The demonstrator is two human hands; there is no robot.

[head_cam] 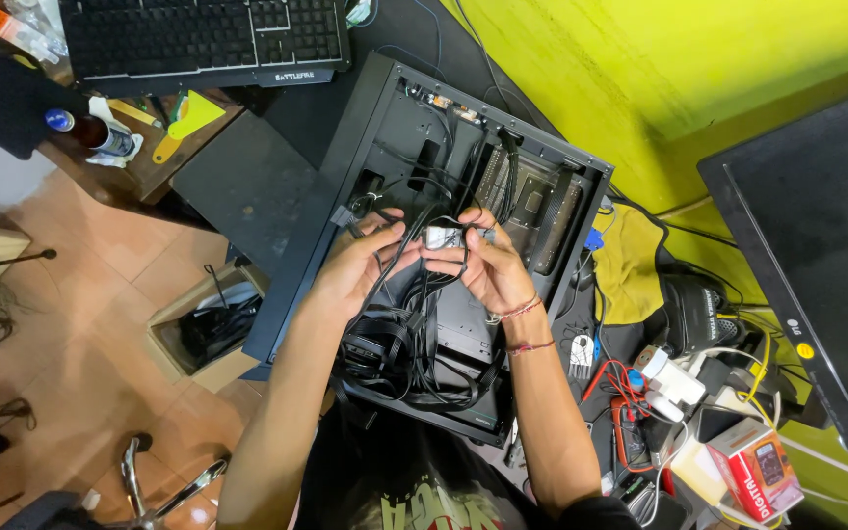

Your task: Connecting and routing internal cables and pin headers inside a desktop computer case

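Note:
An open black computer case [345, 186] lies on its side below me, with a circuit board and a tangle of black cables [395, 353] inside. Both hands meet over its middle. My left hand [355, 267] pinches black cables that run down into the bundle. My right hand [488, 267], with red thread bands at the wrist, grips a small silver connector block [442, 237] at the end of those cables. The fingertips of the two hands nearly touch around the connector.
A black keyboard [198, 39] and a bottle [100, 132] sit on a wooden desk at the top left. A dark monitor [817, 255] stands at the right, above a yellow cloth [630, 265], adapters, wires and a red box [758, 471]. A cardboard box [203, 334] holds cables on the tiled floor.

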